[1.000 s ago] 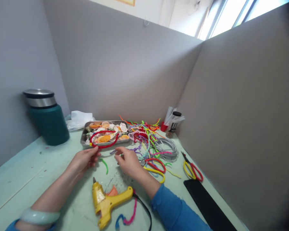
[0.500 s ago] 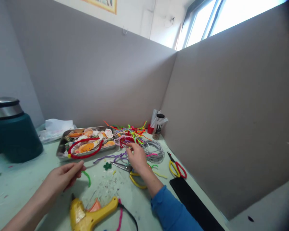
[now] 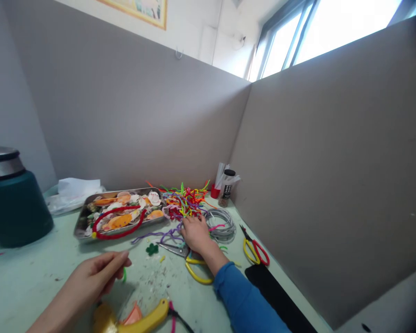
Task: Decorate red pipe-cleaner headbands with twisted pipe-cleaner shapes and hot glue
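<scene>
My left hand [image 3: 99, 277] is closed in a pinch at the front left, and a short green pipe cleaner [image 3: 125, 274] shows below its fingers. Reaching forward, my right hand [image 3: 196, 235] has its fingers apart at the near edge of a tangled pile of coloured pipe cleaners [image 3: 189, 200]; its fingertips are partly hidden. Under the right wrist lie yellow-handled scissors [image 3: 199, 276]. Purple pipe cleaners [image 3: 171, 233] and a small green flower [image 3: 152, 249] are left of that hand. A red pipe cleaner loop [image 3: 115, 237] rests across the front of a shell tray.
The metal tray [image 3: 79, 231] holds shells. Grey wire coil [image 3: 225, 226], red-and-yellow scissors [image 3: 253, 249] and a black strip [image 3: 277, 296] are at right. A yellow glue gun [image 3: 145, 321] lies in front. A teal flask [image 3: 17, 208] stands left, a black-lidded jar [image 3: 226, 189] behind.
My right hand has lowered onto the pipe cleaner pile and its fingers have spread. My left hand has shifted slightly, with less of the green pipe cleaner showing. The view has tilted up slightly.
</scene>
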`<state>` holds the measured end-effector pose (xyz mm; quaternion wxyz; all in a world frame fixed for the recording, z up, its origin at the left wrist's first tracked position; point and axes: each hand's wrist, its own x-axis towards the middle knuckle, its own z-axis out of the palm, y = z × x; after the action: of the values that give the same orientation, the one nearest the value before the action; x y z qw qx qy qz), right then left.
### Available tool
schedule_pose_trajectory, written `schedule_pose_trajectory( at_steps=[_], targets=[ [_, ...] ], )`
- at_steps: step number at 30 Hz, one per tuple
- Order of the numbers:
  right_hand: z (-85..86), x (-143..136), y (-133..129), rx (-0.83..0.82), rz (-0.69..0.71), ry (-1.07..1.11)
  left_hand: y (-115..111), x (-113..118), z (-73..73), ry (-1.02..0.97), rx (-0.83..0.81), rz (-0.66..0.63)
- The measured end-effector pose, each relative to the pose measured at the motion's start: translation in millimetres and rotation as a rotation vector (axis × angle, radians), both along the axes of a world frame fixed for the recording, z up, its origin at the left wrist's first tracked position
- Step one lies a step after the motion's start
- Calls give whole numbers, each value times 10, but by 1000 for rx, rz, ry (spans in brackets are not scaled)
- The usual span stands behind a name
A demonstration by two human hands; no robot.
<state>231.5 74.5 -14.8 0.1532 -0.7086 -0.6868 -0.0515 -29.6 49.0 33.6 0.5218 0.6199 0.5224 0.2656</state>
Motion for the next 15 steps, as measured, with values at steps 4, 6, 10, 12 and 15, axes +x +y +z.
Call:
schedule_pose_trajectory(
  at_steps=[4, 6, 10, 12, 15],
  targets=[
    [144, 70, -27, 5, -12, -3, 8, -13, -53, -20, -2, -25],
    [242, 158, -13, 21, -64, 7, 19, -22, -73, -42, 11, -38],
    [431, 469, 120, 29, -250, 37, 0, -13, -65, -45, 26, -66],
    [498, 653, 232, -9, -331, 54, -51, 17, -41, -30, 49, -74],
    [522, 875, 420, -99, -405, 78, -145, 86, -20, -2, 101, -119]
  ],
)
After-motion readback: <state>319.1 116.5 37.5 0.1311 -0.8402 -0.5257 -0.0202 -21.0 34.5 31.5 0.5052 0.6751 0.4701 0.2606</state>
